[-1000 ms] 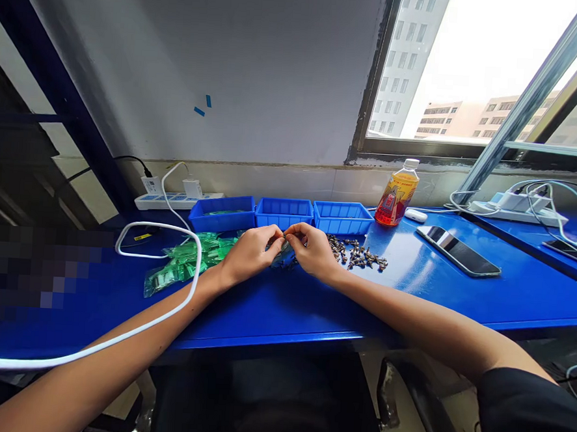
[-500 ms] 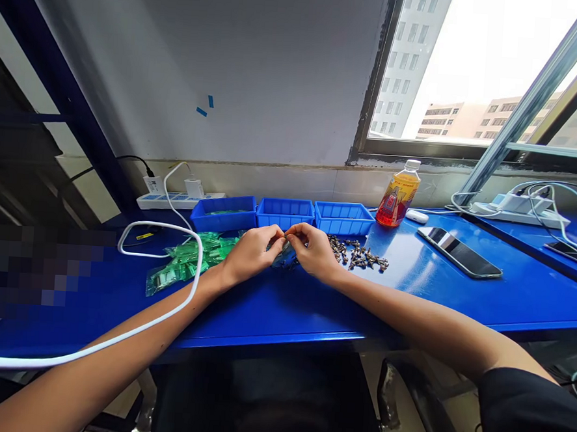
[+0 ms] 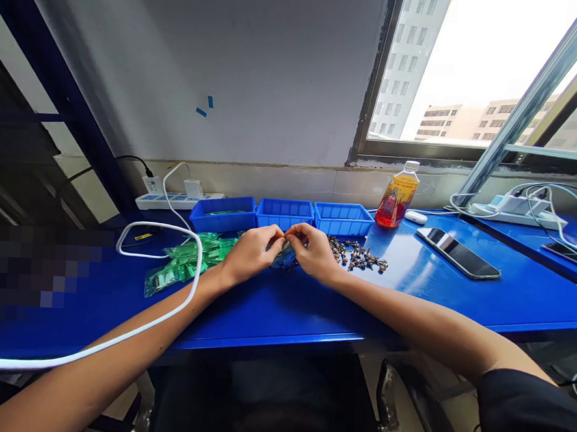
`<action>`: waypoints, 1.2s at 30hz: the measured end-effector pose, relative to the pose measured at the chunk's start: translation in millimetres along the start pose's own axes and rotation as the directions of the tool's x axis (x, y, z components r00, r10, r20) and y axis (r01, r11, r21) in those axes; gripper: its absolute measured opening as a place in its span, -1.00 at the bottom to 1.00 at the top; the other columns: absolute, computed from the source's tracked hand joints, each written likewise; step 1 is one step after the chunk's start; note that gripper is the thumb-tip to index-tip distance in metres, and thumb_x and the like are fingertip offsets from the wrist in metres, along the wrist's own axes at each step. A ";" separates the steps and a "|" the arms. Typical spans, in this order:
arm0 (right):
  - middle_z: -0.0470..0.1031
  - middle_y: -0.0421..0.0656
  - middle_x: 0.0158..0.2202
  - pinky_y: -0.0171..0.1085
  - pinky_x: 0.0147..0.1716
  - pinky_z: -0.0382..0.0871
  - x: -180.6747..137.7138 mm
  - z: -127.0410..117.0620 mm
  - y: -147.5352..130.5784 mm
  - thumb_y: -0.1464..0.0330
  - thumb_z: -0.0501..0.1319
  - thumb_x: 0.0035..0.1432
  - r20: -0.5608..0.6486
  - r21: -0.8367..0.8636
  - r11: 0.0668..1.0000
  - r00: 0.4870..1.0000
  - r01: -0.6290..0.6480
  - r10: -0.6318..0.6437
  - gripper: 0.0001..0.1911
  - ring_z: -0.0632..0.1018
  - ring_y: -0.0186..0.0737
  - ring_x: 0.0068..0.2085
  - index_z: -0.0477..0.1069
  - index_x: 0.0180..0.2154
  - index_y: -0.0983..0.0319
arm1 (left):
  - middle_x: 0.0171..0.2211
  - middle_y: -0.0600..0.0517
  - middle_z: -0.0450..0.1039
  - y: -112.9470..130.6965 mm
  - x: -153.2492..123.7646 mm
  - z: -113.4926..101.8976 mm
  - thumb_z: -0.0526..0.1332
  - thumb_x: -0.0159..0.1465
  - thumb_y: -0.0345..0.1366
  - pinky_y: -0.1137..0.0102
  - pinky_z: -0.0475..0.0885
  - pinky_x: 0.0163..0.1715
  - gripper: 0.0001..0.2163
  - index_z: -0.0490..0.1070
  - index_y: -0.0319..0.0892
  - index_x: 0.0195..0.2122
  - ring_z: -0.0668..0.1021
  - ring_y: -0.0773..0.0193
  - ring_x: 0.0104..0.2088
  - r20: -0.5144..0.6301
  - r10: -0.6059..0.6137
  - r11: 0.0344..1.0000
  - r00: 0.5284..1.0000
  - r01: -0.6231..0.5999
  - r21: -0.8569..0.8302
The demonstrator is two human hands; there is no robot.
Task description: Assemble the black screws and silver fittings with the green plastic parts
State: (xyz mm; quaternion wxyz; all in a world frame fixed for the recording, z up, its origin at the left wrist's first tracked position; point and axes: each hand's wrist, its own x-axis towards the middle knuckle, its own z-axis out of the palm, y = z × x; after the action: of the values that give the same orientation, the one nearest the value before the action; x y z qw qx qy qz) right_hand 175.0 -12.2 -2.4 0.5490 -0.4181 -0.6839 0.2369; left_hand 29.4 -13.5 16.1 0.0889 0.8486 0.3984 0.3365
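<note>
Surface: blue bench (image 3: 410,302) below a window, with three blue bins (image 3: 283,212) along its back.
Left hand (image 3: 250,253): fingers closed in a pinch on a small clear packet (image 3: 282,258).
Right hand (image 3: 313,250): pinches the same packet, its fingertips meeting the left ones.
Packet place: low over the bench, before the middle bin.
Neighbours: green bags (image 3: 183,262) on the left, dark small parts (image 3: 359,254) on the right.

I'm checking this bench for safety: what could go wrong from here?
The left hand and right hand pinch a small clear plastic packet right beside a loose pile of small dark metal parts; a wrist sweep could scatter them across the blue table. The thick white cable curves close by the left wrist and over the heap of green plastic bags; a snag might drag the bags.
</note>
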 end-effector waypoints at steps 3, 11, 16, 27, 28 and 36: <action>0.41 -0.25 -0.55 -0.37 -0.47 0.28 0.5 0.0 -0.8 0.46 0.11 -0.04 0.003 -0.010 1.000 1.000 -0.015 0.015 -0.94 0.41 -0.38 -0.49 0.33 -0.51 0.23 | -0.50 0.05 0.45 0.1 0.5 0.0 0.00 0.21 -0.25 0.45 0.25 -0.50 -0.79 0.36 -0.19 -0.44 0.44 0.31 -0.50 0.011 -0.014 1.000 1.000 0.014 -0.002; 0.38 -0.27 -0.56 -0.35 -0.46 0.29 1.7 -0.7 -2.6 0.45 0.10 -0.04 -0.010 -0.001 1.000 1.000 -0.024 0.024 -0.95 0.40 -0.37 -0.50 0.29 -0.50 0.22 | -0.48 0.06 0.45 3.2 3.3 -4.9 0.03 0.17 -0.18 0.43 0.29 -0.44 -0.78 0.37 -0.19 -0.43 0.46 0.28 -0.45 0.082 -0.138 0.981 0.987 0.147 -0.126; 0.42 -0.24 -0.50 -0.34 -0.43 0.32 5.5 -4.8 -2.5 0.46 0.09 -0.04 -0.091 -0.001 1.000 0.996 -0.013 0.012 -0.95 0.42 -0.36 -0.47 0.29 -0.47 0.21 | -0.58 0.13 0.35 0.9 9.1 -8.3 0.11 0.09 -0.11 0.48 0.26 -0.59 -0.77 0.31 -0.20 -0.44 0.38 0.38 -0.62 0.298 -0.335 0.808 0.894 0.436 -0.397; 0.50 -0.15 -0.37 -0.23 -0.25 0.33 0.6 -11.7 -7.2 0.43 0.06 0.12 -0.035 -0.281 0.893 0.926 0.351 -0.375 -0.84 0.46 -0.25 -0.31 0.40 -0.31 0.18 | -0.79 0.20 0.22 2.4 7.6 -18.1 0.13 0.18 -0.06 0.56 0.06 -0.73 -0.73 0.35 -0.19 -0.36 0.22 0.47 -0.78 0.408 -0.382 0.657 0.829 0.554 -0.511; 0.50 -0.14 -0.36 -0.23 -0.25 0.33 0.2 -12.6 -8.3 0.42 0.05 0.14 -0.025 -0.298 0.876 0.914 0.380 -0.405 -0.84 0.46 -0.25 -0.30 0.40 -0.32 0.18 | -0.74 0.16 0.30 3.0 7.9 -18.8 0.12 0.20 -0.07 0.55 0.14 -0.70 -0.73 0.36 -0.20 -0.36 0.28 0.46 -0.75 0.419 -0.393 0.602 0.819 0.573 -0.556; 0.48 -0.13 -0.34 -0.22 -0.22 0.30 -2.1 -9.3 -6.4 0.38 0.12 0.15 0.117 -0.311 0.818 0.874 0.484 -0.472 -0.88 0.44 -0.25 -0.28 0.43 -0.35 0.20 | -0.47 0.06 0.47 -1.4 9.8 -12.5 0.16 0.13 -0.30 0.49 0.40 -0.42 -0.87 0.38 -0.24 -0.33 0.48 0.43 -0.53 0.248 -0.453 0.557 0.857 0.489 -0.671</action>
State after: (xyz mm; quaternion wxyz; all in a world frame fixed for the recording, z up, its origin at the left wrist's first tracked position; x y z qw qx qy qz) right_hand 181.9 -18.7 4.2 0.5009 -0.3150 -0.8060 -0.0192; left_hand 25.0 -6.8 29.9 0.5063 0.6157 0.4453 0.4077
